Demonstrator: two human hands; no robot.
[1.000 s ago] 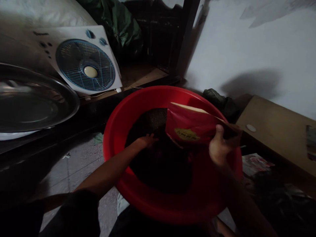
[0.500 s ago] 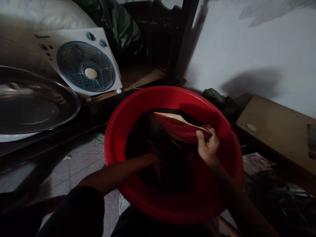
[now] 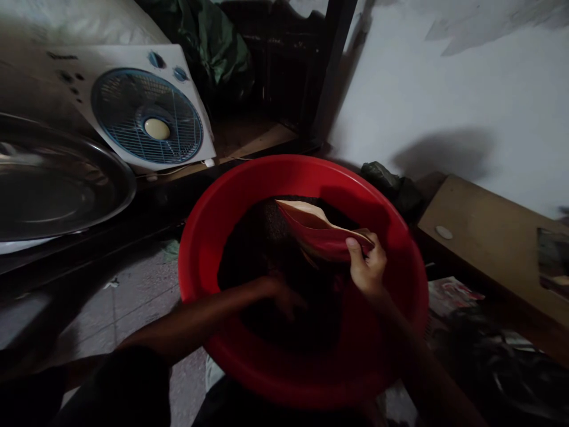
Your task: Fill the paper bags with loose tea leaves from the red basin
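A big red basin (image 3: pixel 293 172) holds a dark, grainy material (image 3: pixel 249 249). My right hand (image 3: pixel 368 261) grips the end of a red pouch (image 3: pixel 324 240), thumb on its near side. The pouch's pale-edged mouth gapes upward over the material. Down in the basin's shadow, my left hand (image 3: pixel 287 296) is low over the dark material, left of my right hand and below the pouch. Its fingers are dim and blurred, so whether it holds anything does not show.
A white box fan (image 3: pixel 195 112) and a metal basin (image 3: pixel 120 184) are at the left. Green cloth (image 3: pixel 217 47) lies behind. A wooden board (image 3: pixel 484 225) stands at the right by a white wall (image 3: pixel 511 89).
My left hand has moved a little and shows more clearly above the dark material. The whole view has shifted slightly. My right hand still holds the pouch.
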